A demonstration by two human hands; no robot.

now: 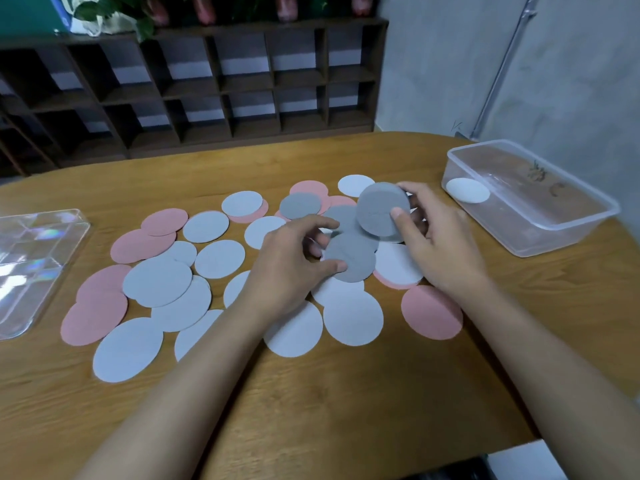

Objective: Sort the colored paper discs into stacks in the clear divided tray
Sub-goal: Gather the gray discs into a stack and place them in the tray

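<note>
Paper discs [157, 280] lie scattered across the middle of the counter [311, 393], from 9 round to 2 o'clock. I see none in the visible part of the clear divided tray [34, 258] at the 9 o'clock edge. I judge the greys are being gathered. The right hand [436, 237] is clamped on a thick grey stack [382, 213], tilted just above the pile at 1 o'clock. The left hand [294, 258] pinches the rim of a loose grey disc [349, 259] just beside it. The next move calls for lifting that disc without dragging the white ones beneath, then adding it to the stack. By my count there are three loose greys, about nine pinks and some fifteen whites, several partly covered. One more white disc [467, 190] lies in the tub [554, 216] at 2 o'clock.
</note>
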